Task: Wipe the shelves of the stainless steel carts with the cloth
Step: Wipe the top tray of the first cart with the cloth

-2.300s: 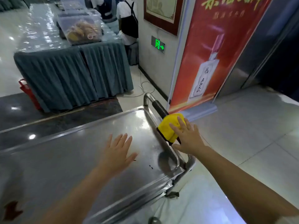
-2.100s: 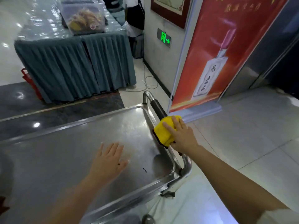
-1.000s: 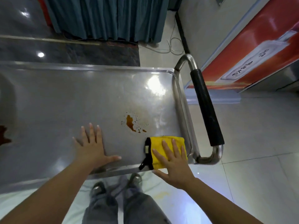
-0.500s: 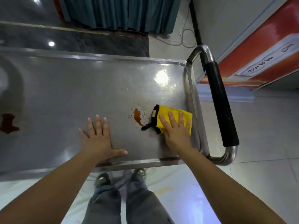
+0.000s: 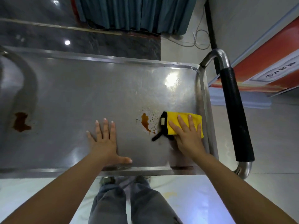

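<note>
Right hand (image 5: 187, 136) flat on cloth (image 5: 184, 122) by shelf (image 5: 80, 94) rim; left hand (image 5: 105, 141) spread flat.

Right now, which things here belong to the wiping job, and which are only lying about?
For the job: yellow cloth, right hand pressing it, cart shelf, brown stains, left hand.

Lying about: red poster, teal table skirt, floor cable.
</note>
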Motion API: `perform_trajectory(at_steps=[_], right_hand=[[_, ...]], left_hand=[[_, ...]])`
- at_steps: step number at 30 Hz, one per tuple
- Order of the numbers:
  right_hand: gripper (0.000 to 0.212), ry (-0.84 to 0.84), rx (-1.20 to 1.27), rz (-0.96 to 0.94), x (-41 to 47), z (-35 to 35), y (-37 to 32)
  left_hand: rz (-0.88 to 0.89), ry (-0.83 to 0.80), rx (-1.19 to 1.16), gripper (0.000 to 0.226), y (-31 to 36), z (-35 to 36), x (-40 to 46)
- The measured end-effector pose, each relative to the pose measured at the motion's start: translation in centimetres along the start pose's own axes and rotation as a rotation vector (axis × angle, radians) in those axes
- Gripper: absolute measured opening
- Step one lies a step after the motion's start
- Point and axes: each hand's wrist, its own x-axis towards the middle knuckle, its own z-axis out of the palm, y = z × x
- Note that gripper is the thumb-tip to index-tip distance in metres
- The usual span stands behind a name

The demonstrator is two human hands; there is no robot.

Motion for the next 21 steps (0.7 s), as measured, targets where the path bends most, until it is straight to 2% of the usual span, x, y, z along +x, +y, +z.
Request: perform_trajectory(at_steps=[7,14,17,21], right_hand=[[0.059,0.024,0.124,0.098,14.1,-4.1,0.1],[0.063,-0.117,0.159,0.096,23.3,-7.1,1.8],[0.063,-0.163,0.144,0.075,23.8,-7.3,2.0],[0.063,-0.161,0.164,0.041,18.7,-6.2,1.2]], left_hand=[[-0.037,-0.016,0.017,0.157,0.5,-0.1,0.4],[-0.067,-0.022,0.046,0.156,0.8,-0.1,0.5],[-0.068,-0.033,0.057,0.156,0.9,-0.4,0.7],[-0.054,-0.04,0.053,0.156,0.9,-0.6,0.5]])
